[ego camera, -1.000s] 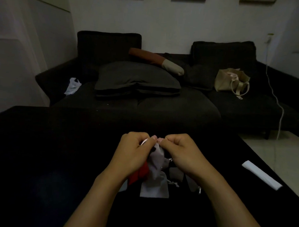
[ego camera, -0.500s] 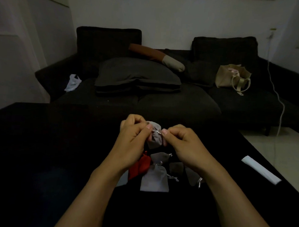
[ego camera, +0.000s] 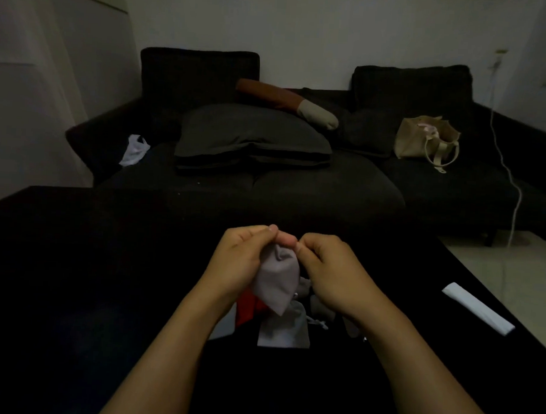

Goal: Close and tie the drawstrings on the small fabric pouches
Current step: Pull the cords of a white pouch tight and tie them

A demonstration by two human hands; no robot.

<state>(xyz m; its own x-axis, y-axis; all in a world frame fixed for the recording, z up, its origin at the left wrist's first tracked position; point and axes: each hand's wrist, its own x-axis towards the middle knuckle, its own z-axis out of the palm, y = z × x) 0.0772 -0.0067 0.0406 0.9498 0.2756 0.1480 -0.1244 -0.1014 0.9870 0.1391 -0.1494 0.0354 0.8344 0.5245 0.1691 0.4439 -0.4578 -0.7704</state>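
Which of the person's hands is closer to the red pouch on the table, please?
Left. The left hand is held right above the red pouch, partly covering it, while the right hand is further off, on the other side of the grey pouch.

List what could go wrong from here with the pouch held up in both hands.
1. Both hands, left hand and right hand, pinch only the top of the grey pouch; its body hangs free, so a slipped pinch could drop it onto the pile.
2. Dim light hides the drawstring, so a loose knot is likely.
3. Loose pouches, such as the red pouch, lie directly below; cords may tangle.
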